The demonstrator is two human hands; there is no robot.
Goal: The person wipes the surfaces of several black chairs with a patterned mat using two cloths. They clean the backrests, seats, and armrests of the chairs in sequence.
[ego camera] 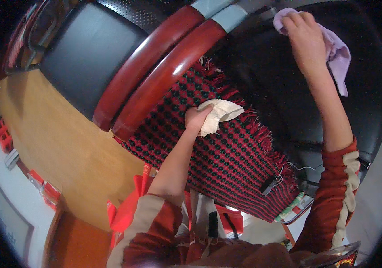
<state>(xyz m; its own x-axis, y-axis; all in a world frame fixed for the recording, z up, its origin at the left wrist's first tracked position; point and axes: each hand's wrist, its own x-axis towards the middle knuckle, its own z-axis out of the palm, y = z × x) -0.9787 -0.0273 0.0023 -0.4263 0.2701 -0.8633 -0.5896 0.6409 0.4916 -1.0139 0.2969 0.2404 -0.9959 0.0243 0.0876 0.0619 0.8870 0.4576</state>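
Observation:
My left hand (pixel 197 118) grips a cream cloth (pixel 223 110) above a red and black knitted cover with a fringe (pixel 231 144). Farther up and to the right, my right hand (pixel 303 37) is closed on a lilac cloth (pixel 338 53) at the black leather backrest (pixel 355 100). The lilac cloth hangs down on the right of my wrist, and part of it bunches out by my fingertips. Two glossy reddish wooden armrests (pixel 174 73) run side by side just left of the knitted cover.
A black padded seat (pixel 93 50) lies beyond the armrests at the upper left. Wooden flooring (pixel 77 157) stretches below it. Red bags (pixel 130 204) stand near my left forearm. A dark device with a white cable (pixel 270 186) rests on the cover's lower right end.

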